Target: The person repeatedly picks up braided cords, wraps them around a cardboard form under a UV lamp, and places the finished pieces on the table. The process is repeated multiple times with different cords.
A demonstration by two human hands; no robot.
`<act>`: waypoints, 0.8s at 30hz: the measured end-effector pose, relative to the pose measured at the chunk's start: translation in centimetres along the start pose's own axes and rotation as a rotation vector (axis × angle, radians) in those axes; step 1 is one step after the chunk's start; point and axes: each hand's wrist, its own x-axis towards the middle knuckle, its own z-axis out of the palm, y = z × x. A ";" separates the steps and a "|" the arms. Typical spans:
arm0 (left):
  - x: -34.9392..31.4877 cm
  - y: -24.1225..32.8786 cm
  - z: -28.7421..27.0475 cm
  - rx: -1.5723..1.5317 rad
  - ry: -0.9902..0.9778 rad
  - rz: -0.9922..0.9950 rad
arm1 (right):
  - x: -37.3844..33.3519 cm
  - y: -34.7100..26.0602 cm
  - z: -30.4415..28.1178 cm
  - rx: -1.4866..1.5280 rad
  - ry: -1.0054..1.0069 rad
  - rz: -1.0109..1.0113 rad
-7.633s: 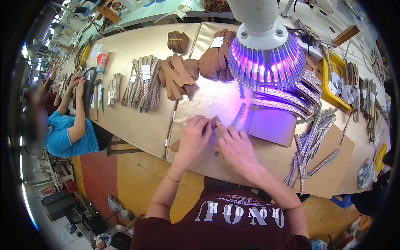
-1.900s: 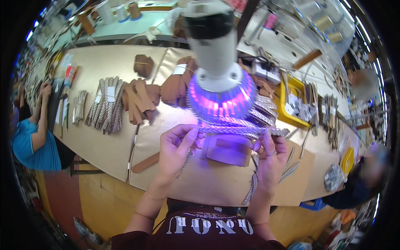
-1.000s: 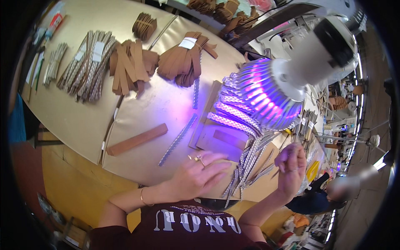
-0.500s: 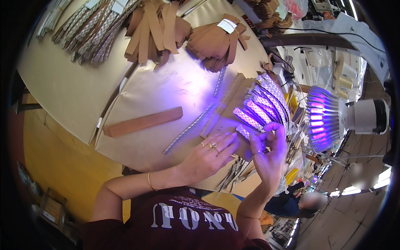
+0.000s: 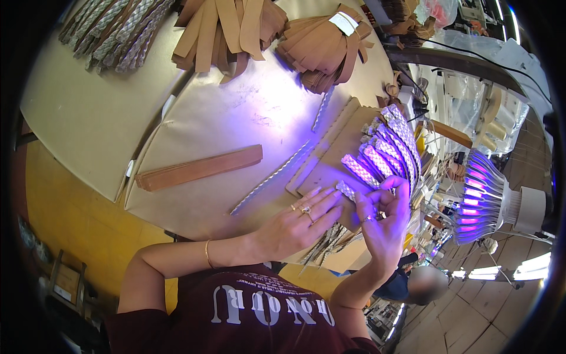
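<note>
Silver-grey braided strips point(image 5: 118, 29) lie side by side at the upper left of the gold-beige tabletop point(image 5: 76, 118), apparently gathered to be taken as one lot. Next, a neat stack of flat brown strips point(image 5: 200, 168) sits apart, its edges lined up, and a thin grey braided cord point(image 5: 272, 177) lies slantwise beyond it. The left hand point(image 5: 295, 227) rests palm down by the tan board point(image 5: 327, 168), its fingers straight and nearly together, seemingly to steady that edge. A short silver braided strip point(image 5: 346, 190) lies on the board, its tip emerging beside the thumb of the right hand point(image 5: 383, 218); those fingers curl over it, though I cannot tell whether they clamp it. Beyond, more braided strips point(image 5: 392, 141) fan out, probably spaced for separate handling, and a finned lamp point(image 5: 480, 197) glows violet.
</note>
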 end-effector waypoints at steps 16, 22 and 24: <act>0.0 0.2 -0.1 -0.015 0.008 -0.012 | 0.2 0.2 0.1 -0.019 0.007 0.007; 0.1 0.4 0.0 -0.059 0.044 -0.059 | 0.2 0.4 0.3 -0.016 0.021 0.009; 0.4 0.5 0.1 -0.080 0.062 -0.081 | 0.2 0.4 0.2 0.001 0.016 0.003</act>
